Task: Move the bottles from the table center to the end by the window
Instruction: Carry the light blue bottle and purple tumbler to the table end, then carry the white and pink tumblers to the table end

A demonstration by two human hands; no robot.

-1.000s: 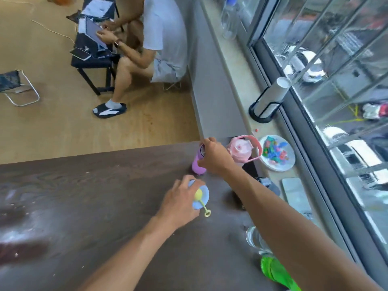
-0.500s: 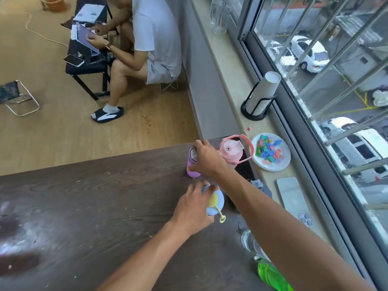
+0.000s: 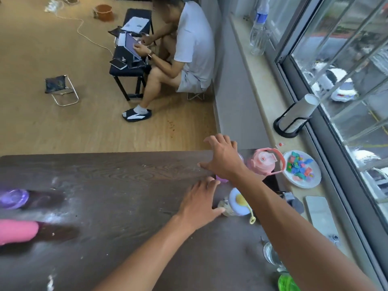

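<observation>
Head view: both hands, left hand point(image 3: 199, 201) and right hand point(image 3: 224, 159), are hovering spread and empty over four bottles standing at window end, blue-capped bottle point(image 3: 236, 202) nearest, while purple bottle point(image 3: 13, 198) and pink bottle point(image 3: 17, 232) are waiting mid-table.

You worked on a table point(image 3: 105, 206) of dark wood-grain finish, matt, with pale dusty smears toward its left edge. Near its window end, the pink bottle point(image 3: 261, 164) looked like smooth translucent plastic; the blue-lidded bottle point(image 3: 237, 201) had a matt plastic cap and clear body. At the left edge, the purple lid point(image 3: 13, 198) was glossy, see-through plastic. You had a clear, glassy bottle point(image 3: 270, 254) near the bottom right corner. The floor point(image 3: 52, 122) looked like light, satin wood laminate.
</observation>
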